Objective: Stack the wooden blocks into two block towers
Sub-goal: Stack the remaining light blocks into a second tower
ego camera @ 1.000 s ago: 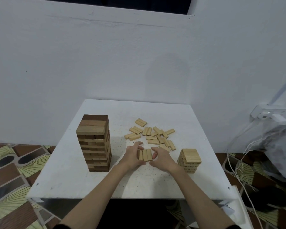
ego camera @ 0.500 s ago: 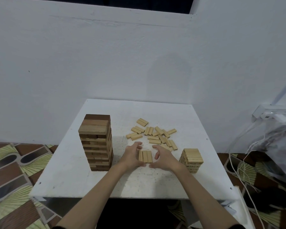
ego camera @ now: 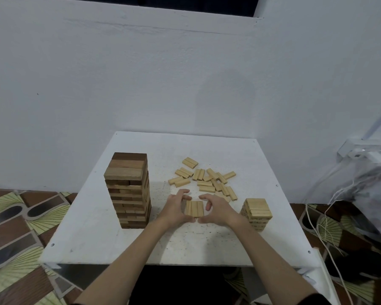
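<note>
A tall tower of darker wooden blocks [ego camera: 129,190] stands on the left of the white table [ego camera: 92,245]. A short tower of pale blocks [ego camera: 257,213] stands at the right. Between them lies a row of three pale blocks [ego camera: 194,208], side by side. My left hand [ego camera: 176,209] curls around the row's left side and my right hand [ego camera: 218,210] around its right side, thumbs near its front edge. Several loose pale blocks [ego camera: 207,180] lie scattered behind the hands.
A white wall rises just behind the table. A power strip [ego camera: 364,150] and white cables [ego camera: 317,216] hang at the right, beside a grey bag [ego camera: 374,194]. Patterned floor tiles surround the table.
Both hands have stayed around the three-block row; the right hand's fingers have curled in closer to it. The view has shifted slightly.
</note>
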A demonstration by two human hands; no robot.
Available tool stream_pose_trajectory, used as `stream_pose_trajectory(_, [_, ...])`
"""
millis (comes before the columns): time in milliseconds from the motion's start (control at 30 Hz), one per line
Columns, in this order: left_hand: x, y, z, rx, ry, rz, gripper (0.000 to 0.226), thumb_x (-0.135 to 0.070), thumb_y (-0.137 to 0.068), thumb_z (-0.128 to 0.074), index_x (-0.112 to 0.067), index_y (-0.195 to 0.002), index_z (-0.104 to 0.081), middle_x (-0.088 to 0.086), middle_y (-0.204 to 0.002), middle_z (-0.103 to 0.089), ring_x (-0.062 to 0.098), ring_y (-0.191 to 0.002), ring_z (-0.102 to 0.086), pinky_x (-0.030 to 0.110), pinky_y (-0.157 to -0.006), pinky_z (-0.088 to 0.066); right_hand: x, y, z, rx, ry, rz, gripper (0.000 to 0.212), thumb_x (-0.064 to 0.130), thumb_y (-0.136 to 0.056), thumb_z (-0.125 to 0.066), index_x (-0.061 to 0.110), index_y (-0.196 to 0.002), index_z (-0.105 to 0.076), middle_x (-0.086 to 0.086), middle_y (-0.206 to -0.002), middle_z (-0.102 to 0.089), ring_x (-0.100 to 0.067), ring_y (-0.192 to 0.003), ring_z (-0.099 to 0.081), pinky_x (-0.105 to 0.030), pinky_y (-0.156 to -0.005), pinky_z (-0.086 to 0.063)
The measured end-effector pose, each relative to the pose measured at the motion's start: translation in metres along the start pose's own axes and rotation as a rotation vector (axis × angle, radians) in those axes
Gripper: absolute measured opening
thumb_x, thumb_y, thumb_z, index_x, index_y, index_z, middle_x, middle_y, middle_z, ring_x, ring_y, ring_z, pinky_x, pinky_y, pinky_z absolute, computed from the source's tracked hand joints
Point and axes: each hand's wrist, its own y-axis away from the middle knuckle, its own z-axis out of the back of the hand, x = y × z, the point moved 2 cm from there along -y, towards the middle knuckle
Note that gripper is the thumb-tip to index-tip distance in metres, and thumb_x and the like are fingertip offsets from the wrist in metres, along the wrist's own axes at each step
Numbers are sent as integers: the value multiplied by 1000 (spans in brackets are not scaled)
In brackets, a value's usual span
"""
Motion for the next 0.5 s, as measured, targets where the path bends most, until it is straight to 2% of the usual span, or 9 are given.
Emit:
stream_pose_trajectory(233, [-1, 0, 0, 4, 8, 2, 89, -17, -65, -84, -23, -137, -33, -9, -123, -56, 13, -124, -33, 23, -93, -28, 5, 0, 2, 3, 43, 35, 72, 32, -74, -79, 24, -137, -46, 10, -86, -43, -9, -85, -45, -29, -86, -45])
stream_pose_trajectory(500, [-3, 0, 0, 5, 8, 4, 89, -17, -65, -84, -22, -138, -33, -10, -122, -57, 14, -124, -33, 24, -94, -28, 6, -2, 3, 14, 70, 38, 70, 34, -73, -80, 24, -135, -49, 12, -86, -42, -8, -86, -46, -29, -84, -45])
